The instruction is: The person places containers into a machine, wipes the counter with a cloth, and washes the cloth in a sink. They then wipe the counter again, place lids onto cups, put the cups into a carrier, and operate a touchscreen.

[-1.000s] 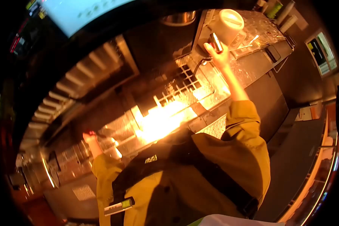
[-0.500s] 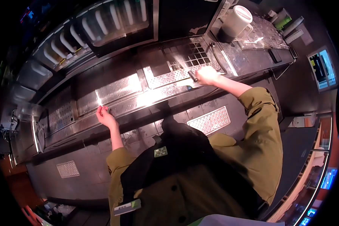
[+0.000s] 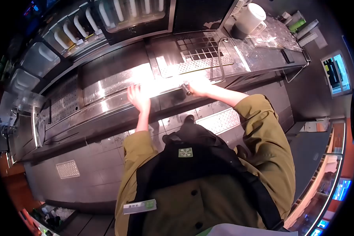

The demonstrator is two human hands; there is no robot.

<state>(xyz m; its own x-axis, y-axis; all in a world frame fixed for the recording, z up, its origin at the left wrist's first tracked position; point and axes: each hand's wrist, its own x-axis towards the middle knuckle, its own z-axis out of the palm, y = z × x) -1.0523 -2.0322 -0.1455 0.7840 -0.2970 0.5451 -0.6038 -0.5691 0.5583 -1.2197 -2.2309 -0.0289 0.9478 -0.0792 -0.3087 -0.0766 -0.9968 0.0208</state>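
Observation:
My right hand (image 3: 200,87) is wrapped round a dark spray nozzle (image 3: 186,89) at the front edge of the steel counter (image 3: 100,104). A thin hose (image 3: 221,63) loops from the back right of the counter down towards this hand. My left hand (image 3: 138,98) has its fingers stretched out at the counter's front edge, beside a bright glare on the metal, and holds nothing. Behind the right hand lie a perforated steel plate (image 3: 173,70) and a black grid (image 3: 202,50).
A white-lidded pitcher (image 3: 249,19) stands on the right-hand worktop. Several clear bins with white handles (image 3: 82,27) line the back. Another perforated panel (image 3: 61,96) lies at the counter's left. Metal tread plates (image 3: 68,169) are set in the tiled floor.
My left hand has moved right along the counter edge and its fingers have straightened. My right hand has drawn the nozzle left and closer to me, and more hose now shows.

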